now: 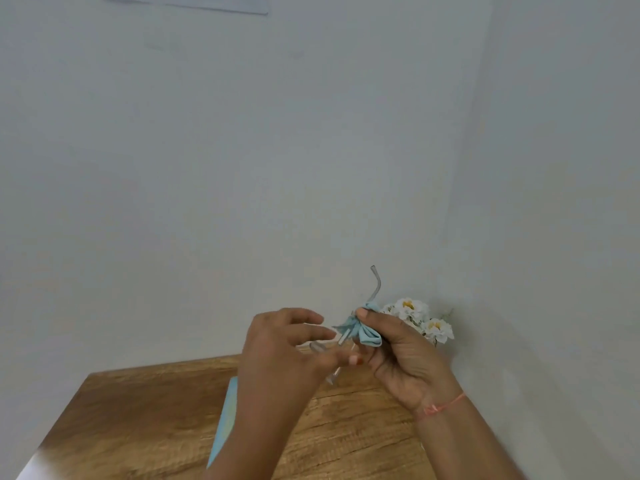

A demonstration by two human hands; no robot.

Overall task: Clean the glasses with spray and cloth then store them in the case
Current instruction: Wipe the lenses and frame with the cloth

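Clear-framed glasses are held up above the table's far edge, one temple arm curving upward. My right hand pinches a light blue cloth around that arm. My left hand holds the lower part of the frame, its fingers loosely curled and partly blurred. The lenses are mostly hidden behind my fingers. A light blue flat item, possibly the case, lies on the table behind my left forearm. No spray bottle is in view.
A wooden table fills the lower part of the view. White artificial flowers stand in the far right corner against the pale walls. A thin orange string circles my right wrist.
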